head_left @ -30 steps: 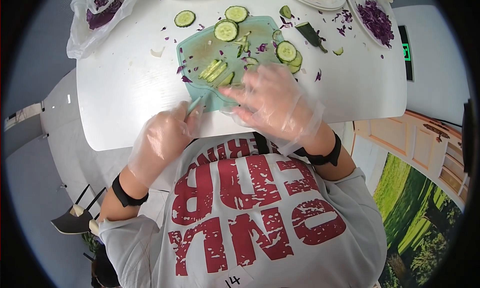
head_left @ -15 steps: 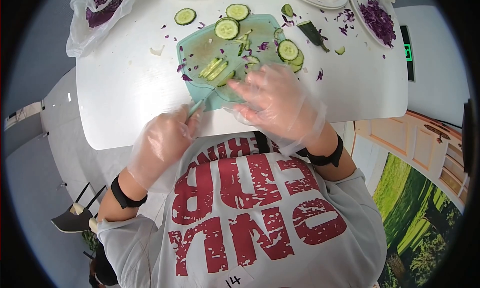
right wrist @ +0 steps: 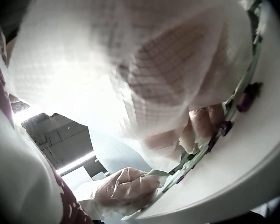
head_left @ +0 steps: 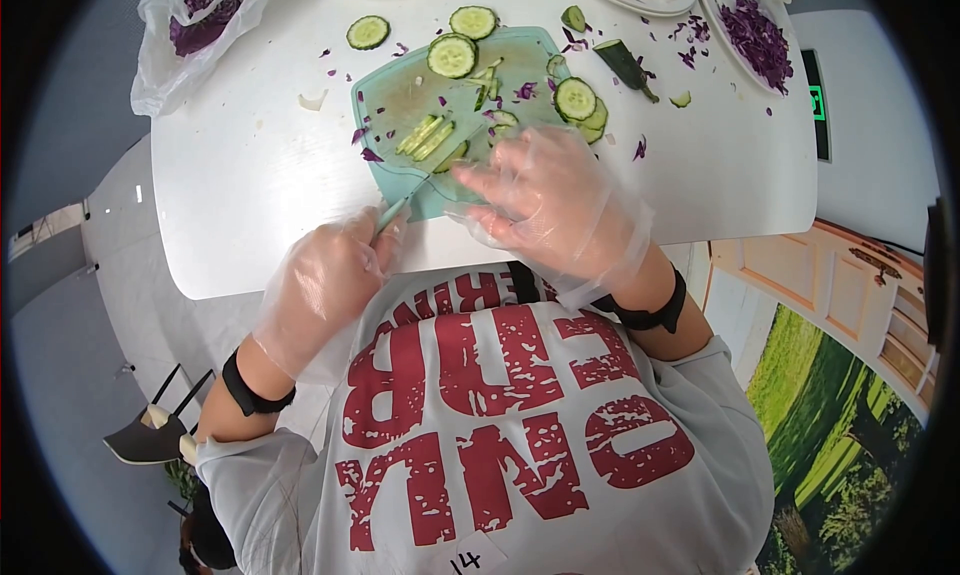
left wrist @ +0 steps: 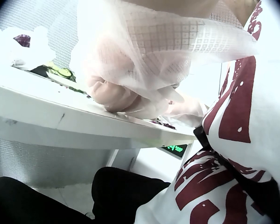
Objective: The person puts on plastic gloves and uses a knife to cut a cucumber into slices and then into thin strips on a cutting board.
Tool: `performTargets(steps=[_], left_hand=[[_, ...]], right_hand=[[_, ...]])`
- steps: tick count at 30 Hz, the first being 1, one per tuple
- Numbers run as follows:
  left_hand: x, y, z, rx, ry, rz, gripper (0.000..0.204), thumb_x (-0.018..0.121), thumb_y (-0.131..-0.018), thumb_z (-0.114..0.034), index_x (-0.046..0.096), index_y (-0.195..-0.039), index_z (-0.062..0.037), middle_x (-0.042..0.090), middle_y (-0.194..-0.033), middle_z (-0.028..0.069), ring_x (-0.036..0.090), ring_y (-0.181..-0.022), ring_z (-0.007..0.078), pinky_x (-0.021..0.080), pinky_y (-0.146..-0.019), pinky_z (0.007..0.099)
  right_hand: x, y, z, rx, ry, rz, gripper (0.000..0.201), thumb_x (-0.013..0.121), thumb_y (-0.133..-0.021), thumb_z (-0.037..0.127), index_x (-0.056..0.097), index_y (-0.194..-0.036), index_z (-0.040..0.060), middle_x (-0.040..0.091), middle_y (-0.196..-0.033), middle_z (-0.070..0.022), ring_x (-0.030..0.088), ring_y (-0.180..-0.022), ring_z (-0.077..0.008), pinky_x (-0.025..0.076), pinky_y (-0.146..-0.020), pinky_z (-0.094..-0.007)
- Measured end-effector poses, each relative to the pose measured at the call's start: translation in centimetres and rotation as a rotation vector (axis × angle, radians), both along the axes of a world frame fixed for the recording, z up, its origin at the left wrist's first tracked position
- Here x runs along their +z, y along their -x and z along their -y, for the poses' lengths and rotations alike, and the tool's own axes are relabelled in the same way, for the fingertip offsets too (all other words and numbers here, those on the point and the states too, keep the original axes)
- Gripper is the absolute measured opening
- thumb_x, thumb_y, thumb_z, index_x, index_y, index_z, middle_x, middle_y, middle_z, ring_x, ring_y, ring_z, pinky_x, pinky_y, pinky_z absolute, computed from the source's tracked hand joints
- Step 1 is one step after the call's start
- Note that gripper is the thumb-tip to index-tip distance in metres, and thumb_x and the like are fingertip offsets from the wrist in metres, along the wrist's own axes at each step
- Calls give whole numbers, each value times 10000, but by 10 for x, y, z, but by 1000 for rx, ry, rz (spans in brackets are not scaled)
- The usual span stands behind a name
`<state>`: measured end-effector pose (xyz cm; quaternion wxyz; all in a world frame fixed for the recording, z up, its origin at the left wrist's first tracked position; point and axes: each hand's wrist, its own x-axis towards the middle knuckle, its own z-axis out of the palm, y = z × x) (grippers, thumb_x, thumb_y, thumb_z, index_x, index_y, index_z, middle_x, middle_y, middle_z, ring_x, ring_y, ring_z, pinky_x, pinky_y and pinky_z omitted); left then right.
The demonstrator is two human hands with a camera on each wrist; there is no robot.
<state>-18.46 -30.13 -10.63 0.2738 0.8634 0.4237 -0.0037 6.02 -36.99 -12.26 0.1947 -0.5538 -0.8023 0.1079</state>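
In the head view my gloved left hand (head_left: 325, 280) grips the pale green handle of a knife (head_left: 392, 213) at the cutting board's near edge. Its thin blade points up and right beside a piece of cucumber (head_left: 452, 157). My gloved right hand (head_left: 560, 195) lies over the green board (head_left: 400, 90), fingers spread, the fingertips close to that cucumber piece; glove and fingers hide the exact contact. Cut cucumber strips (head_left: 425, 135) lie left of it. In the right wrist view, the left hand (right wrist: 128, 189) holds the handle (right wrist: 157, 173).
Cucumber slices (head_left: 575, 99) overlap at the board's right edge, with a cucumber end (head_left: 622, 67) beyond. Shredded purple cabbage (head_left: 755, 43) fills a plate at the back right. A plastic bag (head_left: 160, 70) with cabbage stands back left. Purple scraps dot the white table (head_left: 240, 195).
Over the last second my right hand has shifted slightly right, its fingers drawn back a little from the board's near-left part. The left hand still grips the knife, nearly in place.
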Motion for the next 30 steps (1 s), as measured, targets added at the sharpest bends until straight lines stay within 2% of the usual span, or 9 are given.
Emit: performTargets(steps=[2, 4, 14, 22, 27, 29, 30], left_hand=[[-1, 0, 0, 8, 34, -15, 169, 622, -969, -162, 674, -913, -11, 589, -617, 218, 598, -553, 397, 479, -534, 449], [-2, 1, 2, -28, -68, 29, 176, 623, -970, -170, 674, -901, -17, 587, -605, 206, 601, -537, 382, 481, -529, 445], [0, 1, 0, -14, -33, -7, 189, 625, -969, -187, 678, -880, -28, 573, -606, 211, 592, -549, 390, 472, -529, 446], [1, 2, 0, 25, 40, -20, 187, 614, -976, -193, 714, -992, -35, 585, -631, 214, 599, -577, 398, 475, -546, 450], [-1, 3, -1, 14, 49, -43, 187, 609, -980, -188, 709, -999, -32, 590, -640, 218, 604, -585, 402, 477, -547, 450], [0, 2, -1, 12, 61, -61, 188, 608, -982, -188, 708, -1000, -30, 592, -645, 220, 605, -588, 405, 477, -548, 451], [1, 2, 0, 11, 61, -47, 188, 607, -982, -185, 707, -998, -27, 593, -648, 222, 604, -590, 406, 476, -549, 452]], right_hand=[[-1, 0, 0, -1, -19, -3, 363, 666, -877, 367, 730, -1135, 119, 621, -889, -33, 579, -896, -215, 443, -802, -396], [-1, 0, 0, 3, -21, -1, 363, 667, -876, 366, 730, -1134, 119, 621, -889, -34, 580, -895, -214, 444, -797, -395], [0, 0, -1, 10, -6, 2, 337, 674, -873, 361, 747, -1110, 132, 622, -882, -31, 579, -906, -211, 446, -802, -389], [0, 0, -1, 7, 0, 0, 331, 670, -877, 359, 747, -1114, 141, 625, -884, -31, 579, -911, -214, 446, -822, -392], [-1, 1, -2, 6, 13, -5, 327, 665, -881, 360, 746, -1116, 146, 623, -883, -30, 579, -917, -215, 446, -829, -395], [-2, 2, -2, 6, -37, -57, 332, 773, -800, 278, 749, -1102, 142, 552, -864, -46, 548, -826, -244, 438, -778, -398], [-2, 2, -2, 6, -37, -57, 332, 773, -800, 278, 749, -1102, 142, 552, -864, -46, 548, -826, -244, 438, -778, -398]])
